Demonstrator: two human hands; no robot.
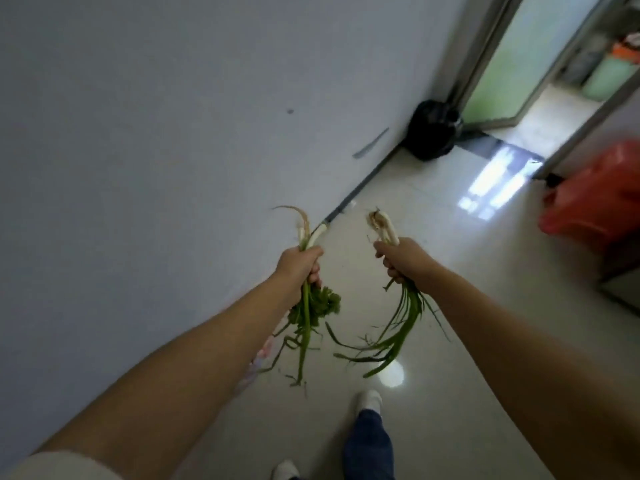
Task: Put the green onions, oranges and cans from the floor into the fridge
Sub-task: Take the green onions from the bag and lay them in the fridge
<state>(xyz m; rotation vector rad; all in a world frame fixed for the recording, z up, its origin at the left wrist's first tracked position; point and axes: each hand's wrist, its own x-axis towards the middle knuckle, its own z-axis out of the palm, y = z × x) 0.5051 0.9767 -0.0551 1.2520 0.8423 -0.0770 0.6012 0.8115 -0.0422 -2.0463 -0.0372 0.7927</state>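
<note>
My left hand [300, 268] is closed around a bunch of green onions [306, 317] mixed with leafy herbs; white root ends stick up above the fist and green leaves hang below. My right hand [401, 259] grips a second bunch of green onions [398, 327], white bulbs up, long green blades drooping toward the floor. Both bunches are held in the air in front of me, about a hand's width apart. No oranges, cans or fridge show in the head view.
A white wall [173, 133] runs along my left. A black bag [433, 129] sits on the glossy tiled floor [433, 220] by a glass door frame [491, 71]. A red plastic bag [595, 199] lies at the right. My legs and white shoes [369, 403] are below.
</note>
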